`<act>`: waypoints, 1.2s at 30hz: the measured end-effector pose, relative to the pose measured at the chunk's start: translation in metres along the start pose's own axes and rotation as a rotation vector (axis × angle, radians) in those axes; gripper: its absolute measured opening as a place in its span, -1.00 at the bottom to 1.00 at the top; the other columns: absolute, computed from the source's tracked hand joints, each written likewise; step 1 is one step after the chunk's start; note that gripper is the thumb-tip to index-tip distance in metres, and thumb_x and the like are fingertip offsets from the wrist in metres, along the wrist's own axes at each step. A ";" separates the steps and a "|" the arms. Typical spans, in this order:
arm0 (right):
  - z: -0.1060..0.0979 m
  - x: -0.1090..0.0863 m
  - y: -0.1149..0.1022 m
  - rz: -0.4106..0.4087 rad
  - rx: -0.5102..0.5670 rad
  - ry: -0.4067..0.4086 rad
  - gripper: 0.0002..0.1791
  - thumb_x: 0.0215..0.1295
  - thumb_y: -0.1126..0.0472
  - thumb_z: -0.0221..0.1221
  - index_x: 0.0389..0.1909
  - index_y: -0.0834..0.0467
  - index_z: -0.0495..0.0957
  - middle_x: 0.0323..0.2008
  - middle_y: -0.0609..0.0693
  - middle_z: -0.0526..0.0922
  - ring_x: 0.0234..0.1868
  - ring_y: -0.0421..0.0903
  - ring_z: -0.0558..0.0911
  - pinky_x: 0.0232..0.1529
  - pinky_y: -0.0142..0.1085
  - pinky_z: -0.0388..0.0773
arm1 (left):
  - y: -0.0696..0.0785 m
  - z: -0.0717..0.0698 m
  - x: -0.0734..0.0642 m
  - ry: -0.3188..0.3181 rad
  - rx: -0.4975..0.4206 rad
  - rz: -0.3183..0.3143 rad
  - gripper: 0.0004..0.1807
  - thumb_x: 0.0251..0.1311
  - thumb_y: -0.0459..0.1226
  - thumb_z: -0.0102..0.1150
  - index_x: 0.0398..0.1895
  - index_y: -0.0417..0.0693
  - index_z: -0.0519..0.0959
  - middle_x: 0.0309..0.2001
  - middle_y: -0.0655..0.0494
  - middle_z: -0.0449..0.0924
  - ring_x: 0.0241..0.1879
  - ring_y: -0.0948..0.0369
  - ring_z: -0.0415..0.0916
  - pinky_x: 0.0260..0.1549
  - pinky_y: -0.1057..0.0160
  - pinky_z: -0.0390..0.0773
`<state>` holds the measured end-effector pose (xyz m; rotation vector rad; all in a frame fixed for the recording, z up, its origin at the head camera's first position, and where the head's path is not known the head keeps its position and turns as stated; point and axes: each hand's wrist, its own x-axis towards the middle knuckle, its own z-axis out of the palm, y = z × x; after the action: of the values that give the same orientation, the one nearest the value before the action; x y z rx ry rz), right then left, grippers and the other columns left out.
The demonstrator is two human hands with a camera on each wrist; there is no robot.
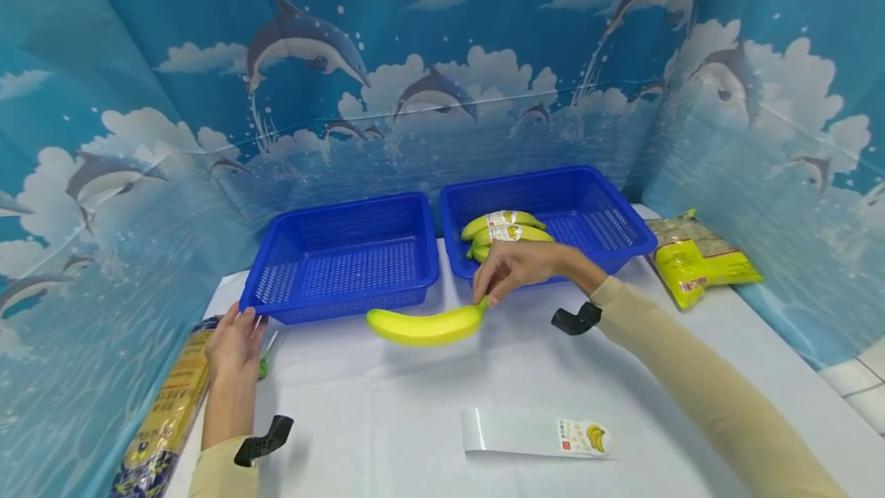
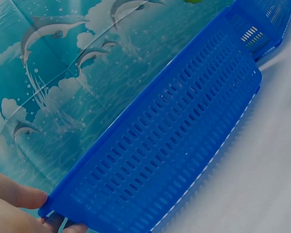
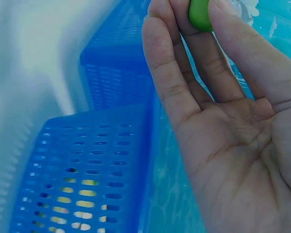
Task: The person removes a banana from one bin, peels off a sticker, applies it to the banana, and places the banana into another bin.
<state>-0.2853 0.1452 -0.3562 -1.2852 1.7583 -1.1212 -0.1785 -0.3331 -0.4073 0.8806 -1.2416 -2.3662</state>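
My right hand (image 1: 515, 267) pinches a yellow banana (image 1: 425, 327) by its green stem end, holding it level in front of the two baskets. In the right wrist view only the green tip (image 3: 200, 15) shows between thumb and fingers. My left hand (image 1: 235, 340) grips the near left corner of the left blue basket (image 1: 346, 302), thumb (image 2: 31, 196) at the rim and fingers curled beneath it. The left basket holds nothing. Inside the right blue basket (image 1: 588, 252), several bananas (image 1: 508, 230) with white printed labels lie at the left end.
A clear strip with a banana label (image 1: 515, 433) lies on the white table (image 1: 373, 436). A long yellow packet (image 1: 166, 413) lies along the left edge, beside a small green item (image 1: 263, 367). At the right is a yellow bag (image 1: 698, 260). A dolphin-print curtain (image 1: 442, 37) surrounds the table.
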 end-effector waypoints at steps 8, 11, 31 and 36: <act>0.017 -0.014 0.013 0.002 0.005 -0.023 -0.80 0.42 0.46 0.34 0.01 0.42 0.77 -0.01 0.25 0.80 0.00 -0.08 0.73 0.13 -0.20 0.77 | 0.000 0.000 0.001 0.006 -0.007 -0.004 -0.34 0.60 -0.41 0.08 0.69 0.06 0.28 0.65 0.07 0.28 0.56 0.18 0.34 0.54 0.20 0.34; 0.023 -0.018 0.017 0.025 -0.028 -0.013 -0.80 0.42 0.43 0.36 0.01 0.36 0.79 -0.03 0.17 0.83 -0.06 -0.11 0.72 0.08 -0.27 0.76 | 0.000 -0.001 0.001 0.008 -0.002 -0.005 -0.35 0.61 -0.40 0.08 0.69 0.07 0.28 0.65 0.07 0.28 0.56 0.18 0.35 0.53 0.21 0.35; 0.035 -0.036 0.063 0.090 0.027 -0.001 -0.78 0.39 0.42 0.38 0.01 0.38 0.78 -0.03 0.16 0.82 -0.05 -0.13 0.73 0.05 -0.32 0.73 | -0.002 0.000 0.004 0.023 0.039 0.005 -0.36 0.61 -0.38 0.07 0.69 0.07 0.28 0.65 0.06 0.28 0.56 0.16 0.35 0.53 0.17 0.35; 0.038 -0.037 0.071 0.098 0.052 0.015 -0.78 0.38 0.43 0.38 0.00 0.40 0.77 -0.03 0.21 0.82 -0.09 -0.13 0.71 -0.03 -0.37 0.72 | -0.002 0.000 0.004 0.024 0.036 0.006 -0.35 0.62 -0.38 0.08 0.70 0.07 0.26 0.65 0.06 0.28 0.56 0.16 0.34 0.53 0.17 0.35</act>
<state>-0.2679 0.1818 -0.4351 -1.1497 1.7721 -1.1160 -0.1816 -0.3341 -0.4099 0.9120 -1.2790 -2.3293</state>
